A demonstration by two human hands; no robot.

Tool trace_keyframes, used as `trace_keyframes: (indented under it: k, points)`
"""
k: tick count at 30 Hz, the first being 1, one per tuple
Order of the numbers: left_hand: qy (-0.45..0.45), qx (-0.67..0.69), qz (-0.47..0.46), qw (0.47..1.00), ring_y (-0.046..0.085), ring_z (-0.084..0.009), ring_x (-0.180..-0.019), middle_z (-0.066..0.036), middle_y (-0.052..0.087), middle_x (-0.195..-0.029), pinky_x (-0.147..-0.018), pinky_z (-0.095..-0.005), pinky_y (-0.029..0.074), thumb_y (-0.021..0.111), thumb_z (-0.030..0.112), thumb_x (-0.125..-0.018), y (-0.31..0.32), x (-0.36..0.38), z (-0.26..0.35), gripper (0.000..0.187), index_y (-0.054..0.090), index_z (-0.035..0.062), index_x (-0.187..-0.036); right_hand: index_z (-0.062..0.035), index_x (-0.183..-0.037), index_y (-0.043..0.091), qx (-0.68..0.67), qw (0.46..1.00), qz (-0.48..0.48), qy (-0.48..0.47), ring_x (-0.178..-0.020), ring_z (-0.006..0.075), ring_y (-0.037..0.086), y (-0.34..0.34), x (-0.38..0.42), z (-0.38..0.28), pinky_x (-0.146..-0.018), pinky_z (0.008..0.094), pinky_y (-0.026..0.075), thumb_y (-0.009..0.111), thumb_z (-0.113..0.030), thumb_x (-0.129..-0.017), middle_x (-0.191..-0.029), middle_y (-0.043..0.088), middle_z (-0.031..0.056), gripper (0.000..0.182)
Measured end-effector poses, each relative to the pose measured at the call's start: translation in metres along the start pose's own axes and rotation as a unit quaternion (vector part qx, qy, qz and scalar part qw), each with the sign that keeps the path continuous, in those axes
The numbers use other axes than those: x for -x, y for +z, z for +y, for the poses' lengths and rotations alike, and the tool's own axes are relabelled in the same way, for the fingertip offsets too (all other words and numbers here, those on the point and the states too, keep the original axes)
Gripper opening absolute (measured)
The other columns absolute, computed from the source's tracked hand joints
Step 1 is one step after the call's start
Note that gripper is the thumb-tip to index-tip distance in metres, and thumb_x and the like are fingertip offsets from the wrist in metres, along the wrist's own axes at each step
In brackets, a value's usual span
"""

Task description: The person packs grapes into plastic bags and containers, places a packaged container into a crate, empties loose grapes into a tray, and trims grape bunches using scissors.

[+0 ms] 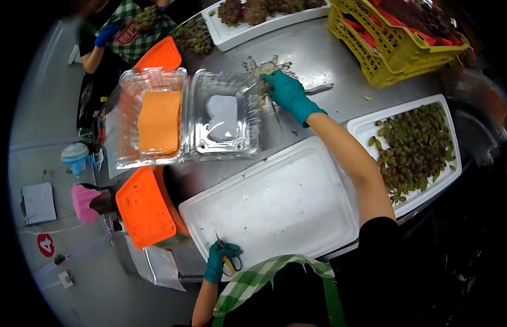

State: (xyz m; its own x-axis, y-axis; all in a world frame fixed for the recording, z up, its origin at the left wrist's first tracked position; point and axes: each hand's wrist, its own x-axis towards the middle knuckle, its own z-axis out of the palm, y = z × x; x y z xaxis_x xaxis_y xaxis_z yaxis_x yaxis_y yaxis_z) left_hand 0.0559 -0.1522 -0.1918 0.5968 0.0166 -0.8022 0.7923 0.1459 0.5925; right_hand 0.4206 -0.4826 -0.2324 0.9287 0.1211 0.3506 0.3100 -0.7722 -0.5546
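In a teal glove, my left hand [223, 256] is closed around small scissors [228, 265] with yellow on the handle; their blade points away over the white tray's near left corner. My right hand [289, 95], gloved the same, reaches across the table with fingers bent at the right edge of an open clear plastic clamshell container [196, 155]. It seems to pinch that edge, though the fingertips are partly hidden. An orange textured sheet [159, 122] lies in one half of the container; a whitish patch shows through the other. Below it lies the white tray [275, 201], with dark specks.
At right, a white tray [368, 131] holds many loose succulent leaves [414, 147]. A yellow crate [373, 60] stands behind it. Plant debris [270, 66] lies near my right hand. Orange bins [147, 210] line the left edge. Another person [130, 32] handles a plant opposite.
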Motion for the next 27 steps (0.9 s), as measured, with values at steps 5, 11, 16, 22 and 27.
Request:
trace_keyframes:
  k: [5, 11, 16, 22, 27]
  points:
    - [0.128, 0.069, 0.105, 0.984, 0.061, -0.0257, -0.07, -0.02, 0.06, -0.082, -0.069, -0.0319, 0.049, 0.049, -0.007, -0.063, -0.018, 0.034, 0.027, 0.019, 0.054, -0.0079, -0.081, -0.0021, -0.107, 0.049, 0.066, 0.991, -0.115, 0.008, -0.091, 0.0293, 0.054, 0.017, -0.016, 0.004, -0.076, 0.0375, 0.044, 0.049, -0.01, -0.077, -0.102, 0.053, 0.0178, 0.031]
    - [0.248, 0.108, 0.402, 0.875, 0.052, -0.0102, -0.064, -0.006, 0.054, -0.08, -0.059, -0.0233, 0.044, 0.049, 0.016, -0.085, -0.126, 0.093, 0.013, 0.027, 0.046, 0.0049, -0.109, -0.0027, -0.104, 0.054, 0.029, 0.998, -0.062, 0.002, -0.09, 0.0215, 0.055, -0.065, 0.012, 0.042, -0.078, 0.0311, 0.042, 0.048, -0.007, -0.081, -0.098, 0.057, 0.0133, 0.024]
    - [0.146, 0.025, 0.548, 0.823, 0.043, -0.0064, -0.055, -0.001, 0.051, -0.065, -0.049, -0.0192, 0.035, 0.049, 0.017, -0.085, -0.194, 0.068, -0.05, 0.021, 0.056, 0.0057, -0.101, 0.0002, -0.105, 0.054, 0.125, 0.98, -0.039, 0.151, -0.091, 0.0231, 0.055, -0.172, 0.126, 0.049, -0.08, 0.031, 0.042, 0.047, -0.011, -0.084, -0.101, 0.057, 0.0143, 0.024]
    - [0.167, -0.044, 0.416, 0.893, 0.044, -0.0065, -0.053, -0.001, 0.052, -0.064, -0.048, -0.0209, 0.035, 0.053, 0.019, -0.084, -0.188, 0.042, -0.037, 0.022, 0.057, 0.0052, -0.1, -0.0012, -0.112, 0.051, 0.414, 0.864, -0.154, 0.244, -0.1, 0.0326, 0.051, -0.24, 0.206, 0.051, -0.084, 0.0371, 0.041, 0.049, -0.024, -0.084, -0.114, 0.05, 0.0197, 0.036]
    - [0.253, -0.299, 0.252, 0.885, 0.051, -0.0147, -0.06, -0.008, 0.054, -0.072, -0.058, -0.0272, 0.043, 0.06, 0.012, -0.077, -0.075, 0.047, -0.005, 0.026, 0.056, 0.005, -0.102, -0.0002, -0.114, 0.05, 0.043, 0.987, -0.011, 0.155, -0.098, 0.0204, 0.052, -0.2, 0.212, -0.035, -0.082, 0.0281, 0.041, 0.053, -0.012, -0.083, -0.108, 0.054, 0.0148, 0.033]
